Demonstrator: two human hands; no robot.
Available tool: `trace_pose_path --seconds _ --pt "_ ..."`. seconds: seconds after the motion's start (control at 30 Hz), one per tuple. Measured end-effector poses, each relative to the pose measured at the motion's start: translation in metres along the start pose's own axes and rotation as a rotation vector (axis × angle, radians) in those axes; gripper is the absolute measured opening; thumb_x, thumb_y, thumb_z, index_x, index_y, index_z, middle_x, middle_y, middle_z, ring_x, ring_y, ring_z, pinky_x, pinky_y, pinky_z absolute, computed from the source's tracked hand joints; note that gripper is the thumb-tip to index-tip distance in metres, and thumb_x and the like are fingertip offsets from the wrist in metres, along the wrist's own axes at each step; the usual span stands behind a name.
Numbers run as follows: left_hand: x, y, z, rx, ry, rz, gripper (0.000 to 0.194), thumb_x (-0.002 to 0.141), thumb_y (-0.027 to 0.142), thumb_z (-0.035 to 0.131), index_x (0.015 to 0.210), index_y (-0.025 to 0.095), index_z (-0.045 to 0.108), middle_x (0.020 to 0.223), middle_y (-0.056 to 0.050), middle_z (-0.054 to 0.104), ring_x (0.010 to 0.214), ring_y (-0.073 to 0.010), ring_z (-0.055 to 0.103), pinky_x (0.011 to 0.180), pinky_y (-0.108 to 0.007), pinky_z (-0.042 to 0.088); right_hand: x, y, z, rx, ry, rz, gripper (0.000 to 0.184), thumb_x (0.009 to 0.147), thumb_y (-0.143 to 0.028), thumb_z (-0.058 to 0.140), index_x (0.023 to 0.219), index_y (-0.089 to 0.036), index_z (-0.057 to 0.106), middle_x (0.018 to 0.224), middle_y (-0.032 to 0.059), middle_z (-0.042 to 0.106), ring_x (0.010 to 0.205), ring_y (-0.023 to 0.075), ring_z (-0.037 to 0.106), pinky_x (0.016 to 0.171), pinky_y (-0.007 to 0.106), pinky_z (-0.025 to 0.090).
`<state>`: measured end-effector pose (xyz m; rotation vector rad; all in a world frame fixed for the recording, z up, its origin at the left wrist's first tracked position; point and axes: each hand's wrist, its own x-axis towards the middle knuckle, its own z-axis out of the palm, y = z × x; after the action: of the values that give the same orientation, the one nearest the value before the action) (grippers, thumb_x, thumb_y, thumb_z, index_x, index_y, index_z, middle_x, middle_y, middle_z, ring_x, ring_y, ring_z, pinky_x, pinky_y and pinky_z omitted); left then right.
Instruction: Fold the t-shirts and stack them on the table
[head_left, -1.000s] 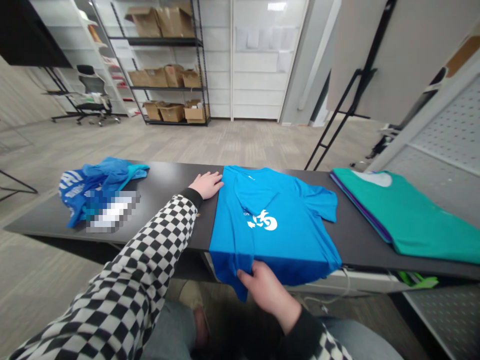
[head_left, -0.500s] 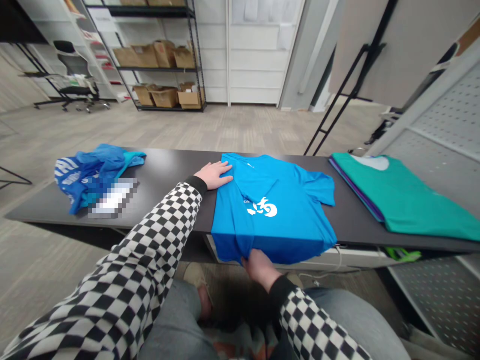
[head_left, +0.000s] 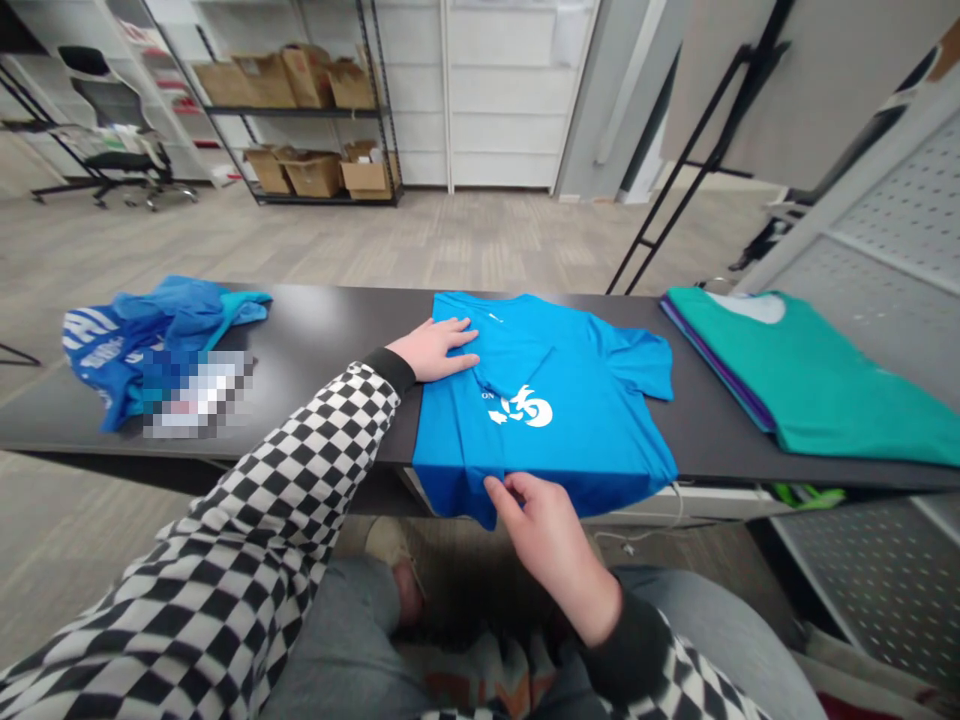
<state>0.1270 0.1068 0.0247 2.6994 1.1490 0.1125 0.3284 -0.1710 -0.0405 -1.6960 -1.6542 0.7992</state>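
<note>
A bright blue T-shirt [head_left: 577, 400] with a white print lies on the dark table, its left side folded inward and its lower part hanging over the front edge. My left hand [head_left: 439, 349] rests flat on the folded left side, fingers spread. Over the hanging hem at the front edge is my right hand [head_left: 544, 515]; its thumb and forefinger are slightly apart against the fabric, and the other fingers are curled and partly hidden. The hem's loose corner hangs below the thumb.
A crumpled pile of blue clothes [head_left: 165, 325] lies on the left of the dark table [head_left: 330, 330], beside a blurred-out item [head_left: 199, 395]. Folded shirts, green on top [head_left: 840, 385], are stacked at the right. A shelf of cardboard boxes [head_left: 311, 175] stands beyond.
My left hand has slid right, from the T-shirt's left edge onto its folded side. My right hand has risen toward the table edge, and its pinch on the hem has loosened.
</note>
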Motion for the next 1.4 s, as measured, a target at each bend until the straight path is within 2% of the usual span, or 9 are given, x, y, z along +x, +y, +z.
trace_pose_path --seconds 0.37,0.57,0.73,0.83,0.97,1.07,1.2,1.3,1.4 --pt "0.003 0.007 0.002 0.07 -0.05 -0.058 0.089 0.112 0.078 0.034 0.184 0.026 0.033 0.193 -0.01 0.018 0.179 -0.0353 0.018 0.144 -0.058 0.015 -0.008 -0.014 -0.028 -0.106 0.045 -0.098 0.057 0.118 -0.044 0.049 0.065 -0.023 0.053 0.067 0.0007 0.065 0.061 0.0154 0.053 0.066 0.036 0.026" --pt "0.005 0.006 0.005 0.103 -0.063 -0.064 0.091 0.112 0.079 0.033 0.185 0.025 0.03 0.193 -0.013 0.016 0.179 -0.0364 0.016 0.144 -0.059 0.014 -0.003 -0.017 -0.035 -0.335 -0.019 -0.003 0.051 0.117 -0.037 0.053 0.07 -0.022 0.066 0.076 0.0063 0.078 0.065 0.0185 0.064 0.066 0.039 0.023" --pt "-0.001 0.012 -0.002 0.111 -0.005 -0.056 0.092 0.11 0.079 0.038 0.184 0.024 0.035 0.191 -0.015 0.024 0.178 -0.0383 0.02 0.143 -0.066 0.009 0.001 -0.019 -0.038 -0.442 -0.107 0.034 0.053 0.117 -0.05 0.057 0.073 -0.023 0.071 0.077 0.0087 0.08 0.066 0.0213 0.068 0.064 0.04 0.02" --pt "-0.003 0.026 -0.003 0.086 0.081 -0.003 0.087 0.112 0.075 0.035 0.182 0.023 0.039 0.189 -0.013 0.03 0.178 -0.0333 0.023 0.144 -0.062 0.005 0.002 -0.02 -0.042 -0.405 -0.088 0.038 0.06 0.118 -0.057 0.052 0.071 -0.024 0.071 0.076 0.0091 0.08 0.064 0.0213 0.065 0.063 0.04 0.019" --pt "0.0 0.043 0.007 0.044 -0.053 0.023 0.094 0.108 0.081 0.04 0.183 0.026 0.037 0.19 -0.011 0.024 0.179 -0.037 0.019 0.143 -0.063 0.014 0.002 -0.023 -0.054 -0.292 -0.054 0.029 0.065 0.117 -0.06 0.052 0.063 -0.024 0.065 0.068 0.0068 0.074 0.057 0.019 0.057 0.06 0.04 0.02" --pt "0.006 0.046 0.015 0.048 -0.088 0.002 0.102 0.102 0.089 0.043 0.184 0.029 0.033 0.192 -0.011 0.017 0.179 -0.0426 0.013 0.142 -0.068 0.012 0.008 -0.021 -0.086 -0.224 0.043 -0.033 0.067 0.116 -0.062 0.051 0.061 -0.024 0.059 0.059 0.0022 0.065 0.056 0.0168 0.05 0.059 0.037 0.023" --pt "0.011 0.049 0.015 0.017 -0.09 -0.025 0.106 0.099 0.094 0.041 0.184 0.032 0.034 0.192 -0.009 0.018 0.178 -0.0465 0.013 0.141 -0.07 0.011 0.056 0.005 -0.162 -0.318 0.36 -0.019 0.053 0.113 -0.054 0.056 0.073 -0.022 0.069 0.067 0.0019 0.068 0.065 0.0181 0.057 0.063 0.032 0.034" --pt "0.015 0.056 0.011 -0.008 -0.1 -0.057 0.111 0.095 0.096 0.047 0.183 0.031 0.036 0.192 -0.011 0.021 0.176 -0.0508 0.017 0.138 -0.074 0.015 0.121 0.042 -0.215 -0.469 0.507 0.057 0.028 0.109 -0.033 0.06 0.112 -0.016 0.082 0.11 0.0138 0.083 0.098 0.0244 0.074 0.086 0.03 0.05" --pt "0.017 0.063 0.012 -0.003 -0.039 -0.073 0.108 0.094 0.094 0.051 0.18 0.028 0.045 0.189 -0.016 0.031 0.173 -0.053 0.026 0.138 -0.076 0.017 0.177 0.075 -0.243 -0.673 0.38 0.126 0.044 0.104 -0.028 0.068 0.142 -0.006 0.076 0.144 0.0268 0.074 0.131 0.0308 0.07 0.111 0.035 0.049"
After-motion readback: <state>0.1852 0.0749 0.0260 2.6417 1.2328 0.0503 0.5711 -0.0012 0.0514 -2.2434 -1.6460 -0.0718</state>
